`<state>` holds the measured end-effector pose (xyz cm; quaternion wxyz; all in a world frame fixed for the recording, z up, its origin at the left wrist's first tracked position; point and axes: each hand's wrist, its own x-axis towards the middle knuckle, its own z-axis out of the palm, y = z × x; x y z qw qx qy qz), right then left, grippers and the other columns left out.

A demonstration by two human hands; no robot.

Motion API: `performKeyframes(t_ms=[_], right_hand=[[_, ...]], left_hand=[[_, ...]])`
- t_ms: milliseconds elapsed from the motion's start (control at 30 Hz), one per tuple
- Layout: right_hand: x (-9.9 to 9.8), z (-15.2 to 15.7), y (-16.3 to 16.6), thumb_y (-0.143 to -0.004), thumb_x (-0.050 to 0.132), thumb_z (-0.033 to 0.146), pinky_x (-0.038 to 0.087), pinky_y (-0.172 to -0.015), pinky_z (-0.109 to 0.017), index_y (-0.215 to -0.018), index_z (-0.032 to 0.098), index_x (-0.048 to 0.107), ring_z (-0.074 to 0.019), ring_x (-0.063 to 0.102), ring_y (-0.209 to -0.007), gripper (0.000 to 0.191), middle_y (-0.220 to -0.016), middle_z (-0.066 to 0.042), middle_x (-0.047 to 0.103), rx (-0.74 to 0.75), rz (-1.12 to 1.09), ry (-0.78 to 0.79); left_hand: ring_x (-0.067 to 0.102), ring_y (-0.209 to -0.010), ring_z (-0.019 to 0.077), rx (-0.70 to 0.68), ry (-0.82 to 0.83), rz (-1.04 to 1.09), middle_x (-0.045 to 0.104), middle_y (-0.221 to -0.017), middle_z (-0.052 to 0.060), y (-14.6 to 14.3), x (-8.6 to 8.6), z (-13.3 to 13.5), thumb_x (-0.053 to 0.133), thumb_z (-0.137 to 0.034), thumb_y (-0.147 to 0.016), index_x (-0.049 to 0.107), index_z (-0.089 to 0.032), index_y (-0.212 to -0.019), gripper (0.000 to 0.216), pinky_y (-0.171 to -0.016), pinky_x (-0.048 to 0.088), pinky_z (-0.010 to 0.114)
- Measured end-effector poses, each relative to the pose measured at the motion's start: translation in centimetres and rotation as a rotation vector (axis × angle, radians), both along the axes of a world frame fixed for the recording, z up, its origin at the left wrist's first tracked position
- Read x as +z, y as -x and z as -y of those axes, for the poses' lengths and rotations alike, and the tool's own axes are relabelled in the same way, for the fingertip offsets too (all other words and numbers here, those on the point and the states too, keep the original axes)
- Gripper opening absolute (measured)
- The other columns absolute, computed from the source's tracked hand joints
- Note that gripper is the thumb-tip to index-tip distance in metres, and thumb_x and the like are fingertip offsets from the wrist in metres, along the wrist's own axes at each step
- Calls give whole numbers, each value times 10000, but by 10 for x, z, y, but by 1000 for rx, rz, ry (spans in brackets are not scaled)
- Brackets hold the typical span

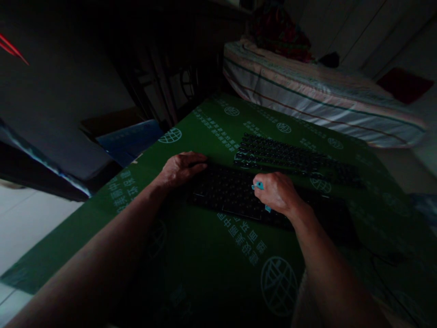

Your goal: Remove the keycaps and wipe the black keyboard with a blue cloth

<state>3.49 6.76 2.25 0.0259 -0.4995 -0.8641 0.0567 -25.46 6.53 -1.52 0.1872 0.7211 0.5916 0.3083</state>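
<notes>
A black keyboard (239, 187) lies across the green printed tabletop, its key area showing small round posts where keycaps are off. My left hand (180, 169) holds its far left corner, thumb on the near side of the edge and fingers along the far side. Over the middle of the keyboard, my right hand (275, 191) is closed around a small teal tool (259, 185); parts of it stick out on both sides of the fist. What the tool's lower end touches is hard to make out. Behind the keyboard, loose black keycaps (283, 155) lie in keyboard-like rows.
The green tabletop (211, 255) carries white globe prints and lettering. A dark cable (382, 278) runs off at the right. Beyond the table stands a bed with a striped cover (307, 95). At the left are a blue box-like object (129, 139) and dark furniture. The room is dim.
</notes>
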Motion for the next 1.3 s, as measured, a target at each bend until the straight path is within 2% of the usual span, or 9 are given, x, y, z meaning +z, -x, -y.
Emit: performKeyframes(t_ms=[767, 967, 1167, 1300], right_hand=[[4, 0, -5, -756, 549, 172, 313, -571, -269, -741, 198, 690, -155, 604, -640, 144, -690, -40, 690, 4, 50, -23], [9, 1, -3, -783, 535, 194, 318, -589, -273, -799, 204, 694, -167, 628, -680, 160, -737, -46, 706, 20, 92, 18], [9, -2, -7, -775, 534, 177, 307, -588, -276, -794, 202, 695, -174, 629, -691, 165, -720, -43, 695, 12, 89, 54], [7, -3, -7, -818, 509, 199, 309, -590, -276, -803, 202, 695, -170, 624, -688, 186, -733, -43, 692, 34, 67, 49]], left_hand=[[626, -1063, 277, -16, 1, 21, 694, -1130, 100, -2, 3, 1, 509, -702, -774, 728, -173, -1035, 629, -995, 460, 378], [626, -1062, 276, -7, -1, 21, 697, -1123, 90, -3, 4, 3, 508, -705, -771, 727, -177, -1043, 633, -995, 460, 368], [623, -1071, 281, -10, -9, 13, 698, -1123, 90, 0, 0, 1, 513, -688, -779, 725, -181, -1055, 615, -997, 461, 387], [619, -1082, 281, -27, -24, -9, 699, -1126, 92, 3, -3, -3, 507, -686, -782, 729, -184, -1047, 610, -1011, 448, 399]])
